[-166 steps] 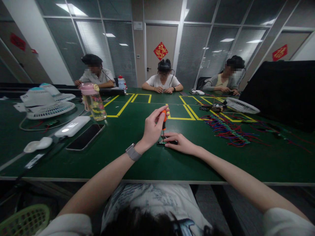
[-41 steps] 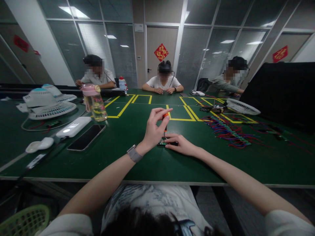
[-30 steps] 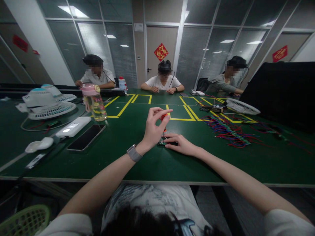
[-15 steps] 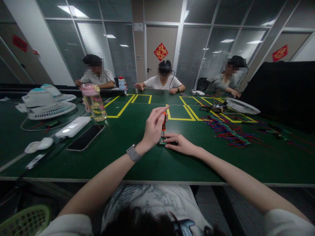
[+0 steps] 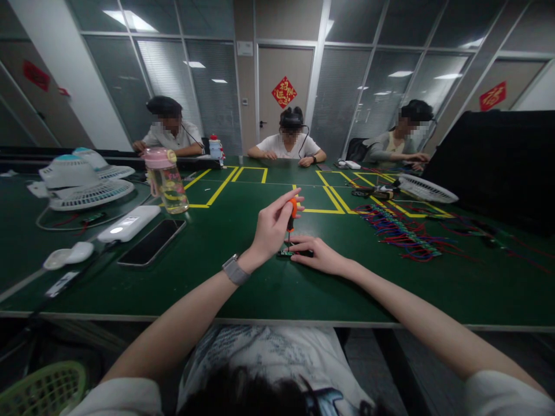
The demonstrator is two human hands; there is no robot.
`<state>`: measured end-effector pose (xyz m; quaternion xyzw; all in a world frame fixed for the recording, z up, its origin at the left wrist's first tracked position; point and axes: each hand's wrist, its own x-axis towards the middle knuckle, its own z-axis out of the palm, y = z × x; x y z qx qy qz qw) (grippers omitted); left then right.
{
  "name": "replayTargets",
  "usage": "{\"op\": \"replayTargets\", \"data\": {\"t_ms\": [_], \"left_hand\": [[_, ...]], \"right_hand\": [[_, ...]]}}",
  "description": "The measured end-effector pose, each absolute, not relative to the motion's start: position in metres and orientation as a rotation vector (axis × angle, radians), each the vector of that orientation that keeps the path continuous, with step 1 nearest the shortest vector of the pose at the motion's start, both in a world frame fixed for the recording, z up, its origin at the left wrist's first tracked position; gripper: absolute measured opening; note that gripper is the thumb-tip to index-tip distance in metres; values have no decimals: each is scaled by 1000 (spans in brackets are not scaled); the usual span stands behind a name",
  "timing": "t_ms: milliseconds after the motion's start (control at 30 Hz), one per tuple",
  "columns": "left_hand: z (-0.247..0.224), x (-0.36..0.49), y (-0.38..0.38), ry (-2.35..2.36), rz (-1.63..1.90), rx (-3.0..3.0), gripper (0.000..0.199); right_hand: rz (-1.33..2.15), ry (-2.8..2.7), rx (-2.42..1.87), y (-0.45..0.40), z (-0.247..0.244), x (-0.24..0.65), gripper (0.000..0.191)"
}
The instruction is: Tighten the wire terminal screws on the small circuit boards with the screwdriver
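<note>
Small black part with a green circuit board (image 5: 284,253) lies flat on the green table (image 5: 277,294), held between the right hand's (image 5: 324,256) thumb and fingers. The left hand (image 5: 269,230) pinches an orange-and-black screwdriver (image 5: 293,206) above it; an upright shaft and gentle, even pressure should prevent slipping.

Past the green table (image 5: 225,294), marked with strips of yellow tape (image 5: 225,186), stands a wall of dark glass panels (image 5: 212,86) in pale frames, some backed by blinds (image 5: 167,75) and catching reflections of white lights. A light wooden door (image 5: 271,63) in the middle bears a red diamond-shaped sign (image 5: 284,92) with gold characters, and a slanting white pillar (image 5: 65,75) rises at the left. Below the table's near edge the dim gray floor (image 5: 366,370) shows, with a green plastic basket (image 5: 47,387) at the lower left.
</note>
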<state>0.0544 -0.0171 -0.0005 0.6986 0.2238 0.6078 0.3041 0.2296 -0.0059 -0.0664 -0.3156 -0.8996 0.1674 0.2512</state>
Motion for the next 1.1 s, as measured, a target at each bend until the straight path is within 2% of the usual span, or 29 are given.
{"op": "replayTargets", "data": {"t_ms": [233, 433, 633, 867, 1100], "left_hand": [[-2, 53, -15, 796, 1782, 1976, 22], [1, 54, -15, 648, 1647, 1837, 32], [0, 53, -16, 785, 1792, 1970, 20], [-1, 55, -16, 635, 1680, 1791, 34], [-1, 53, -15, 803, 1822, 1970, 21]], "right_hand": [[475, -2433, -839, -5, -69, 231, 29], [473, -2432, -844, -4, -69, 231, 29], [466, -2442, -851, -5, -68, 231, 29], [475, -2438, -854, -5, -68, 230, 29], [464, -2446, -860, -5, -69, 231, 29]]}}
